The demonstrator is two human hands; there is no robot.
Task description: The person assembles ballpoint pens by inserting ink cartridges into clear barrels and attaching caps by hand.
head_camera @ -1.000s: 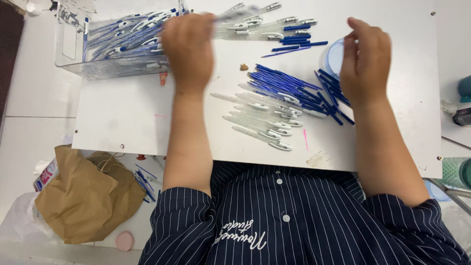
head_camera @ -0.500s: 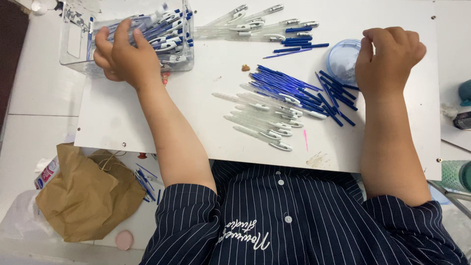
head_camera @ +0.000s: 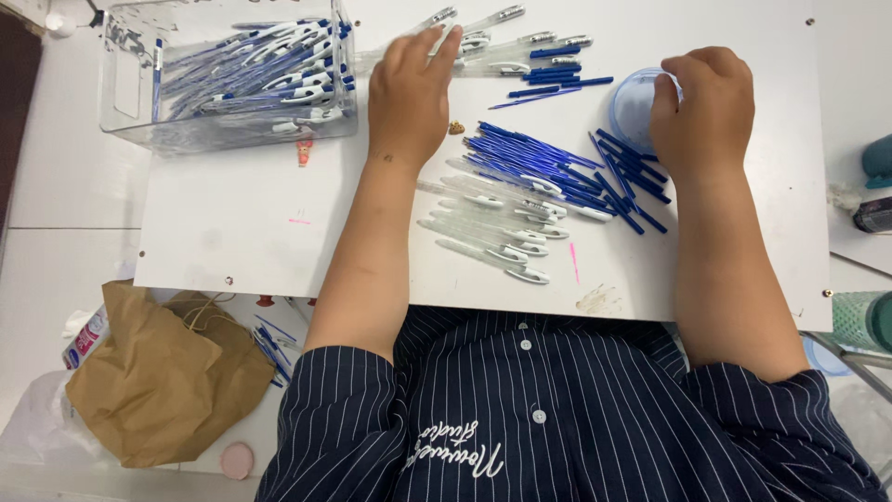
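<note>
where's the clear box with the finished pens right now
In the head view the clear plastic box sits at the far left corner of the white board, full of blue-and-white pens, just left of the left hand.

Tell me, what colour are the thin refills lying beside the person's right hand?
Dark blue refills, seen best in the head view, just left of the right hand.

Clear pen barrels [head_camera: 483, 42] lie fanned flat at white board's top edge, under left hand. Small round blue-lidded container [head_camera: 636, 107] sits upright beside blue refills.
</note>
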